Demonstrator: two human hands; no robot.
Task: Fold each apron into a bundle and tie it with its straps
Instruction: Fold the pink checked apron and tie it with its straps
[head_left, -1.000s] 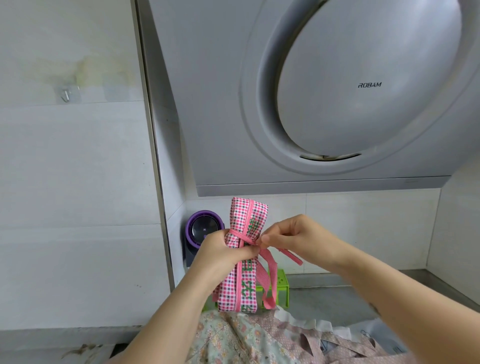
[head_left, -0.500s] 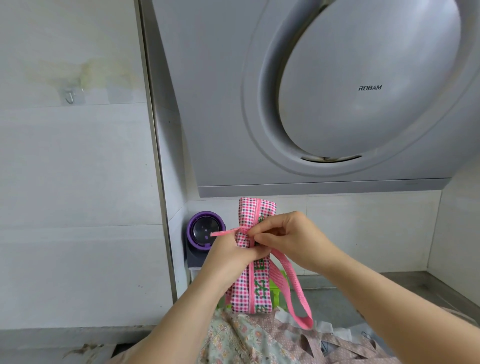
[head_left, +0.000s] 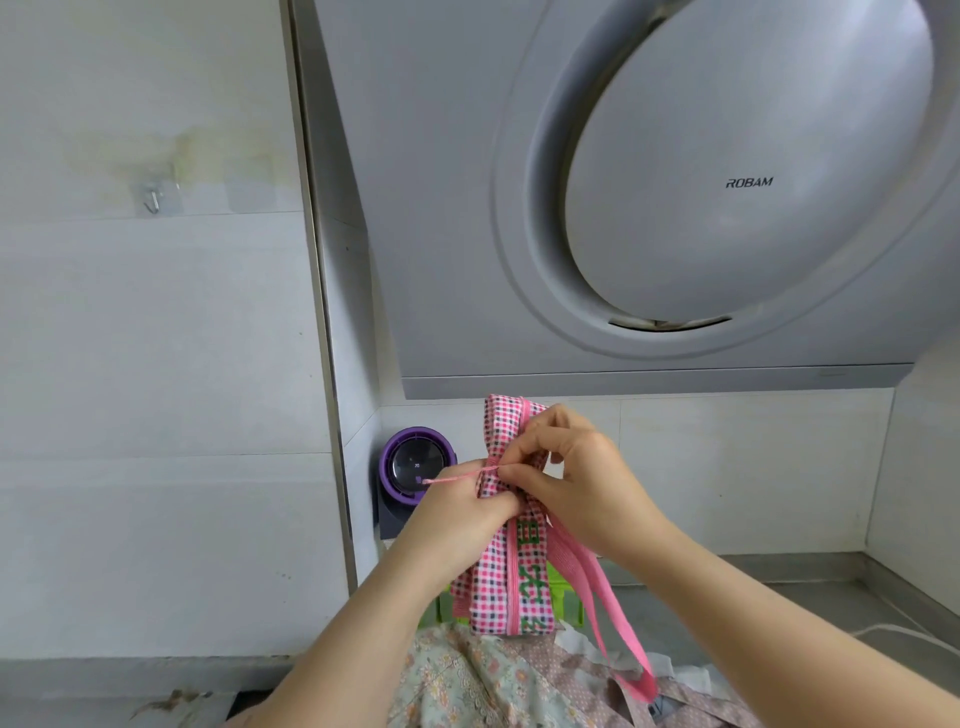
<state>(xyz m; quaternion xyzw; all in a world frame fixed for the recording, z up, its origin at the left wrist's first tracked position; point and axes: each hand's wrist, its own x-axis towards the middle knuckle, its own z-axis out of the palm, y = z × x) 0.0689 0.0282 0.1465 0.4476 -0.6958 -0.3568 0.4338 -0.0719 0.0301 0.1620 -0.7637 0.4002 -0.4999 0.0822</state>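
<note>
Item: pink checked apron bundle (head_left: 493, 577), upright, gripped at its waist by your left hand (head_left: 457, 519). Your right hand (head_left: 576, 478) pinches its pink strap (head_left: 587, 577) there; loop hangs free.

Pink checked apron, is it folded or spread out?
Folded: the pink checked apron is a narrow upright bundle in the left hand, pink strap around its middle.

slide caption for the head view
Left hand grips the rolled checked apron while right hand pinches its pink strap.
</note>
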